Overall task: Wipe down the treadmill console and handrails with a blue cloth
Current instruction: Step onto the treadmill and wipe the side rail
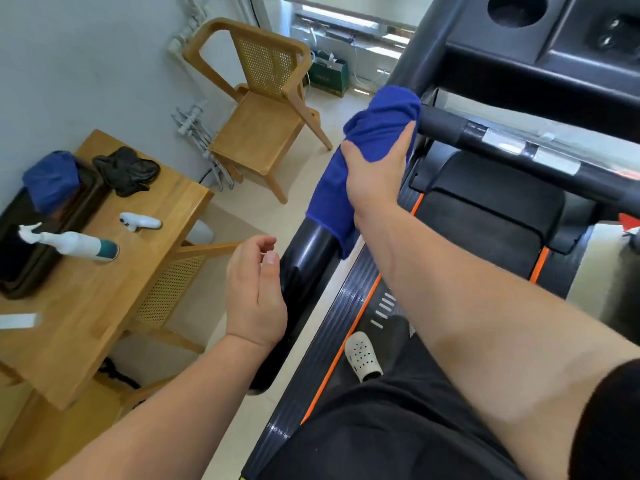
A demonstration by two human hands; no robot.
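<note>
A blue cloth (pixel 349 157) is wrapped over the upper part of the treadmill's black left handrail (pixel 304 261). My right hand (pixel 375 174) grips the cloth and the rail through it, near where the rail meets the console (pixel 540 53). My left hand (pixel 254 289) hovers beside the lower part of the same rail, fingers loosely curled and apart, holding nothing. A black crossbar (pixel 519 150) with silver patches runs to the right from the cloth.
A wooden table (pixel 93 306) on the left holds a white spray bottle (pixel 76 242), a white controller (pixel 140 221), a dark tray (pixel 20 271), a second blue cloth (pixel 52 180) and black fabric (pixel 126 169). A wooden chair (pixel 263 112) stands behind. My white clog (pixel 363 356) rests on the treadmill belt (pixel 374 306).
</note>
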